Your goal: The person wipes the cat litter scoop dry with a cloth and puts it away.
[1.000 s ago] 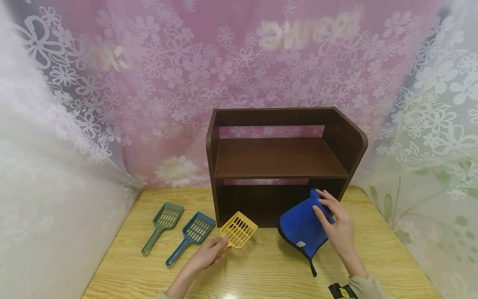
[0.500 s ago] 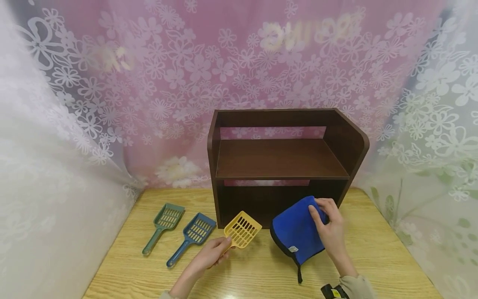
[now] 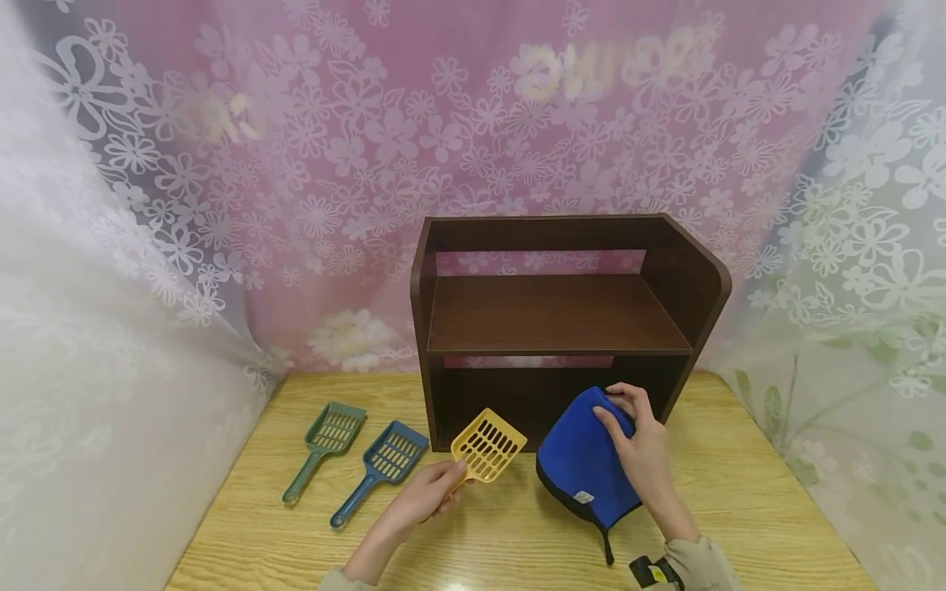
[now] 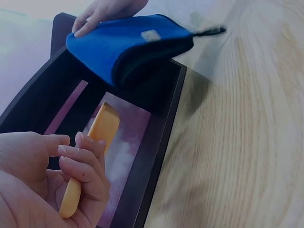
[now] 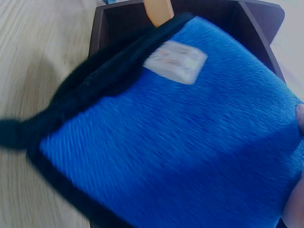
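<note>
My left hand point(image 3: 430, 494) grips a yellow litter scoop point(image 3: 489, 446) by its handle, the slotted head tilted up in front of the shelf. In the left wrist view the fingers curl round the scoop point(image 4: 105, 126), which shows edge-on. At the right, my right hand point(image 3: 645, 451) pinches the top of a folded blue cloth point(image 3: 580, 460) with black edging, a small white label and a black loop. The cloth hangs above the table, its loop dangling toward me. It fills most of the right wrist view, where only fingertips show at the right edge.
A dark brown two-tier shelf point(image 3: 557, 312) stands behind both hands on the wood-grain table point(image 3: 510, 542). To the left lie a green litter scoop point(image 3: 332, 428) and a blue litter scoop point(image 3: 394, 453). Flowered curtains point(image 3: 355, 164) enclose the back and sides.
The right hand and blue cloth have moved left and slightly down toward the yellow scoop. My left hand has shifted a little right with its scoop. The scoops on the table lie as before.
</note>
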### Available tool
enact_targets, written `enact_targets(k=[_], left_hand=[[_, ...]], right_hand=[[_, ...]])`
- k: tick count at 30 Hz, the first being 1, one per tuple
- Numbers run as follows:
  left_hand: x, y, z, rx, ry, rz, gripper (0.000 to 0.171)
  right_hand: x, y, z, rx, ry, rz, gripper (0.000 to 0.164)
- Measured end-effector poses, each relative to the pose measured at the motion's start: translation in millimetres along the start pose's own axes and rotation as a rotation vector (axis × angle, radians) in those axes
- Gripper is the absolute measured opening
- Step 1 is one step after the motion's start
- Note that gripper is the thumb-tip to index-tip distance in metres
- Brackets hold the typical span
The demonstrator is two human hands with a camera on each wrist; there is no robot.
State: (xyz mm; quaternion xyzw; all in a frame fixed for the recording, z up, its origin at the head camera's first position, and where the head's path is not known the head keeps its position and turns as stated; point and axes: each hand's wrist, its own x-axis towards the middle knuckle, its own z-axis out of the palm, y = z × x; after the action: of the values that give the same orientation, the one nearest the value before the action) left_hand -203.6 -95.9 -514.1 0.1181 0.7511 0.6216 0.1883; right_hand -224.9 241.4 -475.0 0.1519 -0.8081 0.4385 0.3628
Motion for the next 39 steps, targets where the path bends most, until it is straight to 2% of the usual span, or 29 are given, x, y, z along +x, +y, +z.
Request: enact_targets(k=[3, 8, 14, 18, 24, 28, 31, 36, 39], left_hand=[[1.6, 1.8, 1.9, 0.002, 0.010, -0.001, 0.048], [4.1, 5.1, 6.2, 0.019, 0.013, 0.014, 0.046], [6.7, 11.2, 13.3, 0.018, -0.019, 0.020, 0.046], [8.8, 13.4, 19.4, 0.015, -0.043, 0.014, 0.047], [11.9, 15.8, 27.9, 0.017, -0.059, 0.029, 0.047], [14.5, 19.2, 31.6, -0.007, -0.043, 0.049, 0.050], [15.0, 23.2, 33.8, -0.031, -0.027, 0.060, 0.051], [14.3, 28.7, 37.1, -0.072, -0.001, 0.061, 0.049], [14.4, 28.5, 38.5, -0.108, 0.023, 0.050, 0.049]], right_hand=[[2.8, 0.6, 0.5, -0.051, -0.044, -0.062, 0.039], [11.1, -1.8, 1.5, -0.174, -0.087, -0.211, 0.038], [25.6, -8.9, 4.7, -0.306, -0.093, -0.396, 0.031], [34.5, -18.3, 11.7, -0.343, -0.103, -0.487, 0.025], [34.4, -36.3, 30.4, -0.274, -0.171, -0.505, 0.022], [27.3, -43.0, 47.0, -0.245, -0.234, -0.484, 0.028], [20.3, -43.2, 58.2, -0.254, -0.259, -0.471, 0.031], [9.5, -37.9, 70.8, -0.322, -0.263, -0.511, 0.032], [5.9, -36.4, 72.6, -0.351, -0.313, -0.531, 0.034]])
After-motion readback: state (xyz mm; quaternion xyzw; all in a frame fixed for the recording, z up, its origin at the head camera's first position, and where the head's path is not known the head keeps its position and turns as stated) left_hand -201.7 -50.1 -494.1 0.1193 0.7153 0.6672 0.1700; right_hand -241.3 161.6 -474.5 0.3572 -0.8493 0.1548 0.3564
